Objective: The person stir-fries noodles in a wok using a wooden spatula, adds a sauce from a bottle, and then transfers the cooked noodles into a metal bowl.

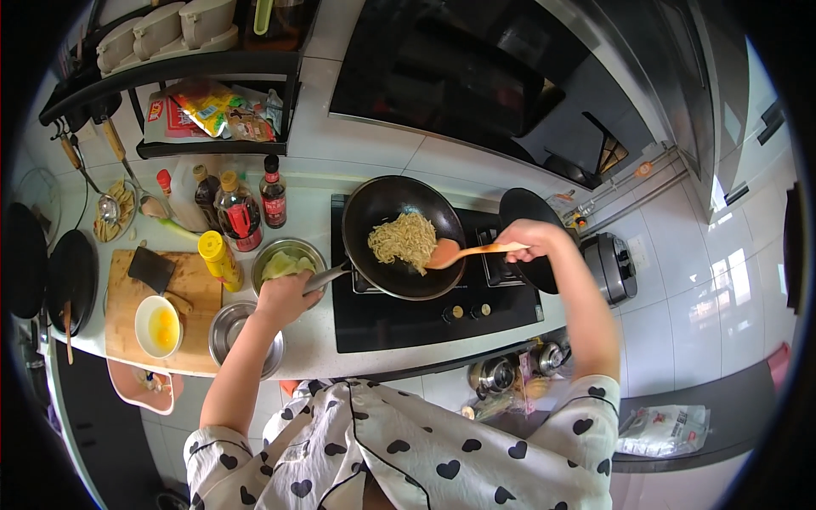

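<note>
My left hand [280, 298] is closed around the metal handle [329, 275] of a dark wok [398, 191]. The wok sits on the left burner of a black gas cooktop [395, 328]. A heap of pale, noodle-like strips [403, 239] lies in it. My right hand [535, 239] grips the wooden spatula [478, 250] by its handle end, and the blade touches the heap's right edge. Beneath my left hand, a steel bowl [259, 255] holds pale green leaf pieces [285, 263]. Another steel bowl [220, 328] is partly hidden by my left forearm.
A white bowl with cracked eggs [159, 326] and a cleaver [152, 269] rest on a wooden cutting board [121, 319]. Sauce bottles [239, 217] and a yellow shaker bottle [220, 261] stand behind. Right of the wok is a dark round lid or pan [519, 204]; a range hood [446, 76] hangs above.
</note>
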{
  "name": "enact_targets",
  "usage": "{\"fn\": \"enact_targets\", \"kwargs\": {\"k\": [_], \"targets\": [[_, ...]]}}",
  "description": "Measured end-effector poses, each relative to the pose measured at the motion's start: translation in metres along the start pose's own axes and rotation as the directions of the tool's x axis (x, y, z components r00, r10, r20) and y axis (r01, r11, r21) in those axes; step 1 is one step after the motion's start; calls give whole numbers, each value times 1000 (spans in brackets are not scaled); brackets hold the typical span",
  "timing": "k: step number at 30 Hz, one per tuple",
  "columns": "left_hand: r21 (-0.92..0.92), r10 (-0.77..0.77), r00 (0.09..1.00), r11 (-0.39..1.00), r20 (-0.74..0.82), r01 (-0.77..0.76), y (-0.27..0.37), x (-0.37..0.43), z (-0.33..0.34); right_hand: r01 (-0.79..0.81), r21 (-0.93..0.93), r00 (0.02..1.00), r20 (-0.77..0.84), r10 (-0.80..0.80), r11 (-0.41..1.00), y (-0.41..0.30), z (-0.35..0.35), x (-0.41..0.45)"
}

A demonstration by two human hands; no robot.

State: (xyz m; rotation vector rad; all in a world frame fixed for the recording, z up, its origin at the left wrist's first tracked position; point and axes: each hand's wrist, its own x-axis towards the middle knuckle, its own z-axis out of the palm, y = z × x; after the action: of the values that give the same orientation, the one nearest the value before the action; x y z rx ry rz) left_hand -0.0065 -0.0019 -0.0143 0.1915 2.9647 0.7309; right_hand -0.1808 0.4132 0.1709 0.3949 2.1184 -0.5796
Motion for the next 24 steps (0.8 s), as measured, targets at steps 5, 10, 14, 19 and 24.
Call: {"fn": "enact_targets", "kwargs": {"k": [5, 10, 14, 19, 24], "targets": [[-34, -35, 997, 999, 63, 38, -3, 0, -4, 279, -47, 959, -46, -281, 959, -28, 24, 11], [-36, -83, 985, 995, 149, 89, -1, -1, -8, 104, -386, 940, -262, -217, 917, -61, -9, 14], [-36, -60, 990, 997, 126, 65, 1, 1, -6, 311, -240, 903, -226, -365, 920, -68, -3, 47], [-10, -77, 987, 997, 142, 79, -1, -2, -8, 301, -690, 814, -174, -554, 658, -107, 22, 23], [12, -81, 990, 997, 118, 80, 6, -3, -13, 236, -814, 628, -289, -722, 531, -116, 64, 3]]}}
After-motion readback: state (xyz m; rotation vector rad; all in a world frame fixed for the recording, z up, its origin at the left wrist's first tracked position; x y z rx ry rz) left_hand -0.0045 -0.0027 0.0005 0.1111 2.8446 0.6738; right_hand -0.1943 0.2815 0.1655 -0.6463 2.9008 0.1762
